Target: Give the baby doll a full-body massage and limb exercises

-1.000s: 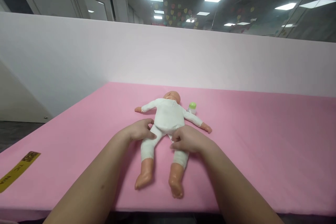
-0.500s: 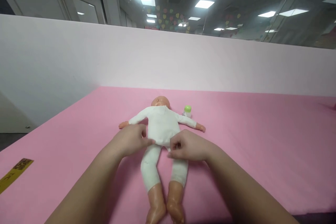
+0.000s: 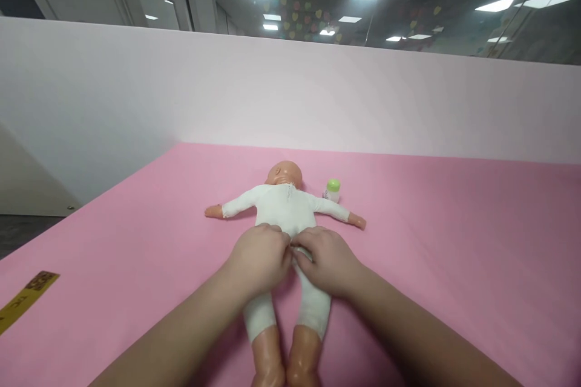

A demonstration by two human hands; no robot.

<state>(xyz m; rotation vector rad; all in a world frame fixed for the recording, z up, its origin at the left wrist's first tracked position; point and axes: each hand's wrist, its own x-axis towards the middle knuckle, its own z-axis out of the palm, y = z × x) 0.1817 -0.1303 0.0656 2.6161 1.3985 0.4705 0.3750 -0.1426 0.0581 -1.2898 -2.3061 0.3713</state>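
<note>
A baby doll [image 3: 281,208] in a white bodysuit lies on its back on the pink mat [image 3: 454,242], head away from me, arms spread, bare feet at the bottom edge. My left hand [image 3: 261,260] and my right hand [image 3: 324,260] rest side by side on the doll's hips and upper legs. Their fingers are curled and pinch the white fabric at the crotch, thumbs nearly touching.
A small white bottle with a green cap [image 3: 333,190] stands just right of the doll's head. A pale partition wall [image 3: 318,97] closes the mat's far side. A yellow label strip [image 3: 25,299] lies at the left edge.
Both hands have moved inward from the doll's sides to meet at its crotch. The doll's legs have come together and its feet are lower in view.
</note>
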